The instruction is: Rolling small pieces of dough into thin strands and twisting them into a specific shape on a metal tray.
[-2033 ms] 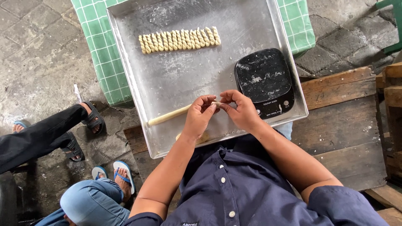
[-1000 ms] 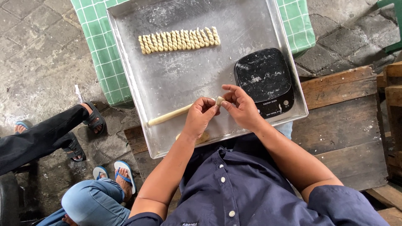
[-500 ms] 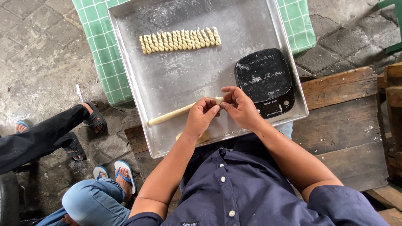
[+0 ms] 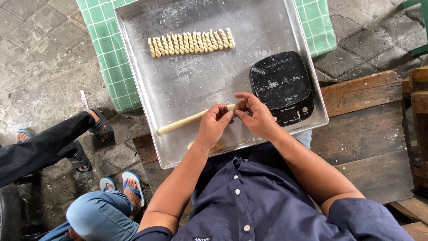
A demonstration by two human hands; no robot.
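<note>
On a big shiny metal tray (image 4: 187, 85), the long pale dough rope (image 4: 183, 122) was pinched by the left hand (image 4: 214, 125) and right hand (image 4: 256, 117); it could be snapped by a hard pull.

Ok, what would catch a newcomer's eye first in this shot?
Probably the neat row of small twisted dough pieces at the far end of the floured metal tray. Next, the left hand and right hand pinching one end of a long dough rope near the tray's front, beside a black kitchen scale.
</note>
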